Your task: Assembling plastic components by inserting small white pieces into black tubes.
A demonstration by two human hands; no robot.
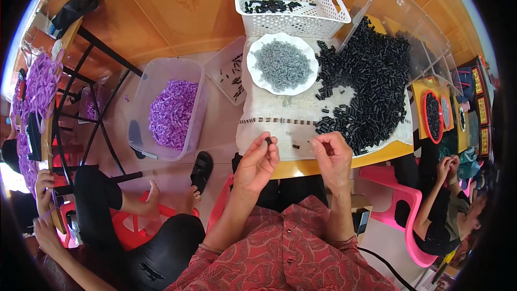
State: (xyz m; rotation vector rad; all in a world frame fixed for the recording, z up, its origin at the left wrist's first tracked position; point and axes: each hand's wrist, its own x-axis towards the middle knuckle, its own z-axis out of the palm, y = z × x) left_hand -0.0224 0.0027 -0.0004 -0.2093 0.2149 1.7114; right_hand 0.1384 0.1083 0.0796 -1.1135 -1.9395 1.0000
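Observation:
My left hand is raised over the table's front edge, its thumb and fingers pinching a small black plastic tube piece. To its right, my right hand has thumb and forefinger pressed together; whatever they hold, if anything, is too small to make out. Between the hands, a single dark piece lies on the pale cloth. A big heap of black tube pieces spreads beside and beyond my right hand. Farther back stands a white scalloped plate piled with small clear grey pieces.
A white perforated basket with some black pieces stands at the back. The clear bin is tipped behind the heap. Left, on the floor, a translucent tub holds purple pieces. Co-workers sit on both sides, one on a pink chair.

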